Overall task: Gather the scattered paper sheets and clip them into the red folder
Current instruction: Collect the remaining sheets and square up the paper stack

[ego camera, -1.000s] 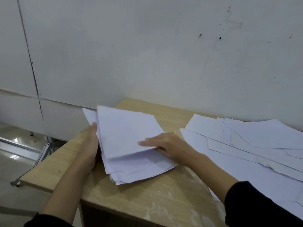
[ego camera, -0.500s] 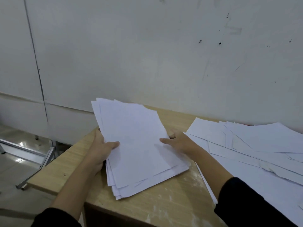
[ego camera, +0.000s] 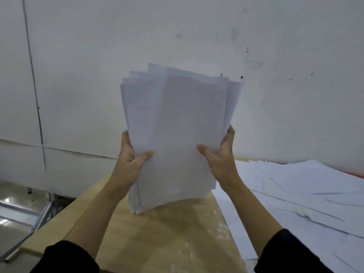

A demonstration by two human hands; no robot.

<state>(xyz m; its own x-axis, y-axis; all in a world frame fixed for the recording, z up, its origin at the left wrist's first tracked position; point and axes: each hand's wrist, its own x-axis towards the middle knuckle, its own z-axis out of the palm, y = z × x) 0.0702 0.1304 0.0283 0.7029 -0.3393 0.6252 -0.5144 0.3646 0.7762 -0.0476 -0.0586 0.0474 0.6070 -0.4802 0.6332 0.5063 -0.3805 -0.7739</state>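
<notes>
Both hands, left hand (ego camera: pixel 131 164) and right hand (ego camera: pixel 220 160), hold the paper stack (ego camera: pixel 177 134) upright. Tap its bottom edge on the table (ego camera: pixel 167 233) so the uneven sheets line up.

Loose sheets (ego camera: pixel 307 194) run off the right edge, burying all but a red sliver of folder (ego camera: pixel 354 175). Fingers of both hands vanish behind the raised stack (ego camera: pixel 177 134).

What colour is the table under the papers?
Light tan wood table, with pale scuffs; seen in the head view.
</notes>
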